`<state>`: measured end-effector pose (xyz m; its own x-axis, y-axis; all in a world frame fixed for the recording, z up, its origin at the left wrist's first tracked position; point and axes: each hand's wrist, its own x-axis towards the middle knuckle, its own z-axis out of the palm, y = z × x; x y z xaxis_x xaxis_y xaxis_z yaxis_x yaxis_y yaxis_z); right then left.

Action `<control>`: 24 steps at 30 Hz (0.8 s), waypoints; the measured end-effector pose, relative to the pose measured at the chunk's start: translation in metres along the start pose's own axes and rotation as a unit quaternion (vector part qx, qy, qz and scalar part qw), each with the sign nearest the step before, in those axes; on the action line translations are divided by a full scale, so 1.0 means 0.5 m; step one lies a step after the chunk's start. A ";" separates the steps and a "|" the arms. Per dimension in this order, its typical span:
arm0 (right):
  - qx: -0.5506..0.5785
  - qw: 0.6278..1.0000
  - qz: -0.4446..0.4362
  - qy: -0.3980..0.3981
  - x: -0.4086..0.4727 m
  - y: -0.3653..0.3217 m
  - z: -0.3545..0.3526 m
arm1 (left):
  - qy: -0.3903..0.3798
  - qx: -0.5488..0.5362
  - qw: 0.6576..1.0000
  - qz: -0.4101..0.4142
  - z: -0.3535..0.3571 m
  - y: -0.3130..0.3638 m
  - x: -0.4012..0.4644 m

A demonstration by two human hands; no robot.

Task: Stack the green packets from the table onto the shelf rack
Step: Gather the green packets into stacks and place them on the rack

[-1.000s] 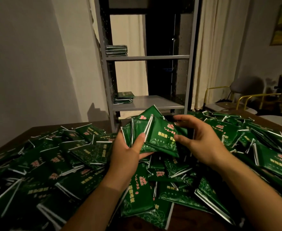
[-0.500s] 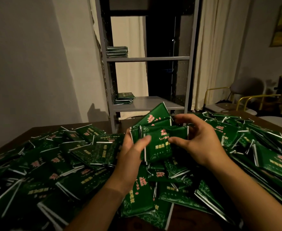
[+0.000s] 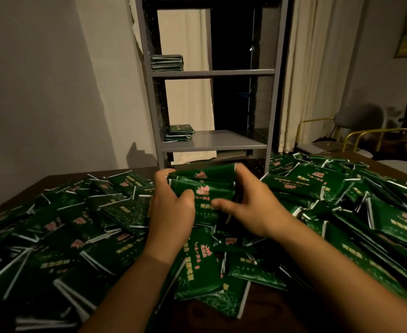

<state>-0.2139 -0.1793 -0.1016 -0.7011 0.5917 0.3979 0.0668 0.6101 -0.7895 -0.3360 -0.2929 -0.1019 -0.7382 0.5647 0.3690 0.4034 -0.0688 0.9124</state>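
Both hands, left point(image 3: 171, 210) & right point(image 3: 250, 207), clamped on a bundle point(image 3: 205, 186), approx. four packets; square edges before lifting to rack point(image 3: 212, 141).

Packets point(image 3: 116, 212) heaped across table point(image 3: 53, 181) before me, left to right. My left hand point(image 3: 171, 210) and right hand point(image 3: 250, 207) on either side of bundle point(image 3: 205, 186) above heap centre. Rack point(image 3: 212, 143) behind table. One stack point(image 3: 167, 62) on upper shelf, left end; another stack point(image 3: 179, 132) on lower shelf, left end. Chairs point(image 3: 349, 131) right of rack.
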 end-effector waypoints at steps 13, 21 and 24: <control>-0.102 0.991 -0.019 -0.090 -0.004 0.011 0.000 | -0.013 0.085 0.996 -0.009 0.008 -0.012 -0.004; 0.184 0.981 0.040 -0.056 0.003 -0.041 -0.052 | 0.019 -0.107 0.991 -0.074 -0.001 0.059 -0.004; 0.292 0.950 0.105 -0.045 -0.002 -0.069 -0.047 | -0.015 -0.243 0.941 -0.234 0.027 0.089 0.001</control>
<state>-0.1988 -0.1885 -0.0637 -0.7751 0.6050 0.1821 -0.1742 0.0724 -0.9820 -0.3108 -0.2846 -0.0634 -0.7552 0.6489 -0.0929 -0.2638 -0.1711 0.9493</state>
